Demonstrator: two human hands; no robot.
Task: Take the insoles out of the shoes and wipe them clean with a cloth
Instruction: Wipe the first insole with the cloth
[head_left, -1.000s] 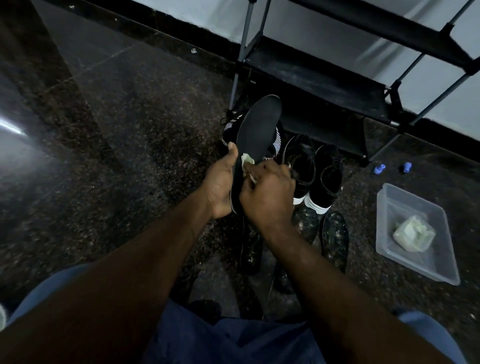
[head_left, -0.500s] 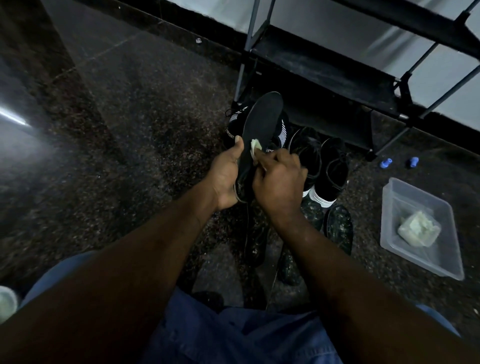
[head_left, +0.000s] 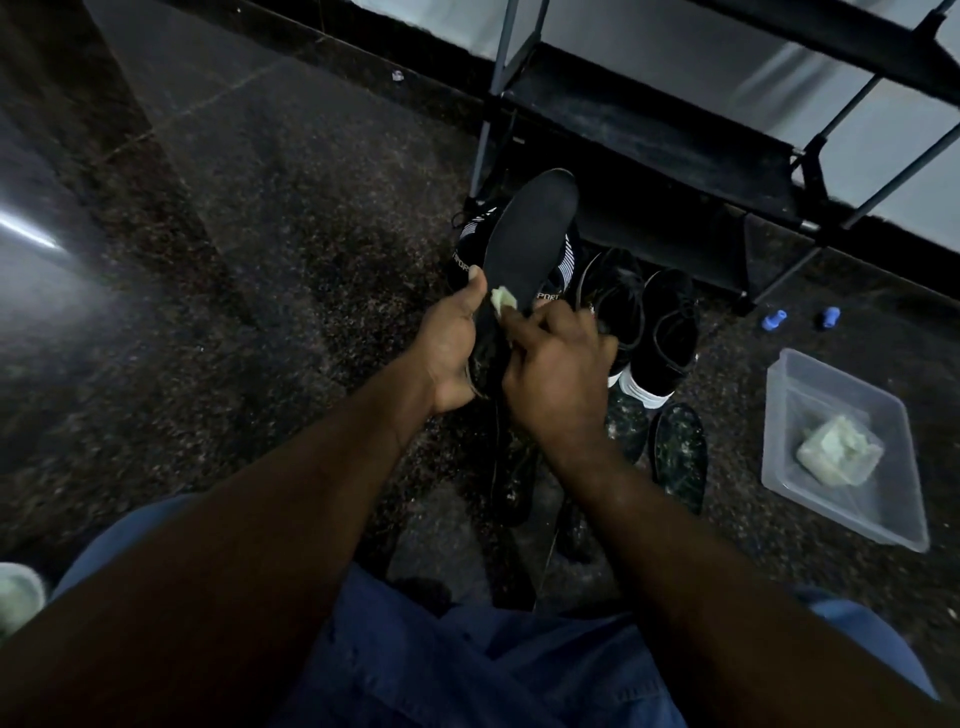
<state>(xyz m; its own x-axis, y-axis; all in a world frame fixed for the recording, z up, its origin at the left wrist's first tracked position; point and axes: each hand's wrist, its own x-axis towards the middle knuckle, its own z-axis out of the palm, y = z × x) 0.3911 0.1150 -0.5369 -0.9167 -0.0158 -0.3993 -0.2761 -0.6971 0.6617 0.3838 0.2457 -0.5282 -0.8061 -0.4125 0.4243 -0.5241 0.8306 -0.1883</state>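
Note:
A black insole stands tilted up in front of me, toe end pointing away. My left hand grips its heel end, thumb on the top face. My right hand pinches a small pale cloth and presses it on the insole's lower half; most of the cloth is hidden under the fingers. Behind the insole sits a black striped sports shoe. Two black shoes with white soles stand to its right. Two dark insoles lie on the floor below them.
A clear plastic tub holding a pale cloth sits on the dark speckled floor at right. A black metal shoe rack stands against the wall behind the shoes. Two small blue objects lie near its foot.
My right hand has slid the cloth a short way down the insole toward the heel. The left hand keeps its grip; the view has shifted slightly.

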